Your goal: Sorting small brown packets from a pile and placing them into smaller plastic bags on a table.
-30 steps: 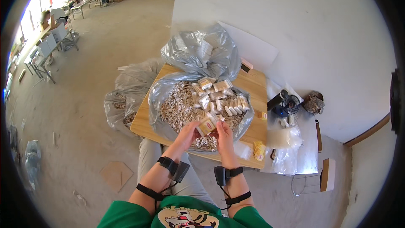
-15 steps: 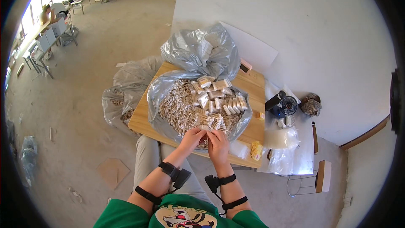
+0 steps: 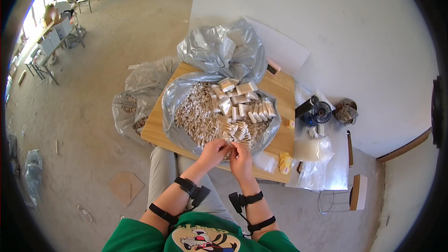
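My left hand (image 3: 214, 153) and my right hand (image 3: 241, 161) meet at the near edge of an open grey plastic bag (image 3: 170, 104). The fingers of both are bent into a pinch, fingertips almost touching. Whatever lies between them is too small or hidden to name. Just beyond my fingers, loose cotton swabs (image 3: 193, 114) fill the bag's left side. Bundled swabs (image 3: 237, 130) lie in front of my right hand. Clear-wrapped swab packets (image 3: 241, 99) are heaped on the far right, with a row of them leaning together.
The bag rests on a wooden table (image 3: 156, 128). Another grey bag (image 3: 219, 49) stands behind it. Yellow bits (image 3: 285, 162) and clear plastic sleeves (image 3: 265, 162) lie at the near right. A side table holds a small fan (image 3: 321, 112) and plastic film (image 3: 313, 150). Swab bags (image 3: 128, 112) slump left.
My fingertips have drawn slightly apart, the left hand turning a little inward. The table and bag appear shifted slightly in view. Nothing else visibly differs.
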A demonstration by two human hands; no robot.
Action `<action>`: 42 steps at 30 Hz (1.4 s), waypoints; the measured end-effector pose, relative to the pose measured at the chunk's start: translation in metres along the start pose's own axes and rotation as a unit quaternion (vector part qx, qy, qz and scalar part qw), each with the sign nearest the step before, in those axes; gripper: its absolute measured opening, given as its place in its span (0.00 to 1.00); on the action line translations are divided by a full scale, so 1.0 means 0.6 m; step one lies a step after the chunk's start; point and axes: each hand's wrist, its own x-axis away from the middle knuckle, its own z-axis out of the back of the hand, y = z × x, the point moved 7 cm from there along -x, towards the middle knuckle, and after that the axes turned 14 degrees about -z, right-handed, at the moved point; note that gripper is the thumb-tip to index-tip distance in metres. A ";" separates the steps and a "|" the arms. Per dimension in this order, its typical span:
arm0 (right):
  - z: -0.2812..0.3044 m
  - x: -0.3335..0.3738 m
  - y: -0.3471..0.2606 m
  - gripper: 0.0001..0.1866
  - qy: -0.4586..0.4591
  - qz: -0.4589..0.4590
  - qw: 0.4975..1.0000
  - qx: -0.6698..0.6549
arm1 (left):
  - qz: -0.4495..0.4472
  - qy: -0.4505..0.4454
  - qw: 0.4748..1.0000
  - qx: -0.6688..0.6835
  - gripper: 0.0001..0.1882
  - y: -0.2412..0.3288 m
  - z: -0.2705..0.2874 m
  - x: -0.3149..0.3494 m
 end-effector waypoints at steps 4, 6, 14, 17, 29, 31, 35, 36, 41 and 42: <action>0.017 -0.013 0.030 0.12 0.059 -0.055 0.996 0.031 | -0.051 -0.012 0.997 -0.047 0.07 0.019 0.013 -0.007; 0.010 -0.022 0.012 0.12 0.025 -0.065 0.997 0.017 | -0.071 -0.014 0.995 -0.063 0.07 0.024 0.014 -0.010; 0.000 -0.027 0.044 0.07 0.025 -0.080 0.996 -0.029 | -0.117 -0.037 0.992 -0.017 0.09 0.023 0.010 -0.017; -0.014 -0.025 0.094 0.06 0.041 -0.196 0.971 -0.133 | -0.086 0.155 0.975 -0.136 0.13 0.026 0.069 -0.019; -0.067 -0.092 0.060 0.08 -0.074 -0.155 0.962 -0.211 | 0.025 0.034 0.991 -0.127 0.13 -0.036 0.089 -0.048; -0.081 -0.104 0.025 0.08 -0.098 -0.057 0.989 -0.092 | 0.019 0.039 0.990 -0.135 0.13 -0.032 0.090 -0.052; -0.107 -0.117 0.065 0.08 -0.114 -0.187 0.961 -0.168 | -0.015 0.075 0.993 -0.088 0.12 -0.030 0.095 -0.063; -0.111 -0.118 0.068 0.08 -0.104 -0.189 0.959 -0.181 | -0.025 0.081 0.992 -0.098 0.11 -0.029 0.098 -0.064; -0.117 -0.116 0.060 0.10 -0.108 -0.188 0.954 -0.208 | -0.070 0.136 0.980 -0.123 0.07 -0.028 0.118 -0.066; -0.113 -0.115 0.056 0.11 -0.096 -0.184 0.945 -0.253 | -0.055 0.155 0.978 -0.128 0.06 -0.031 0.124 -0.064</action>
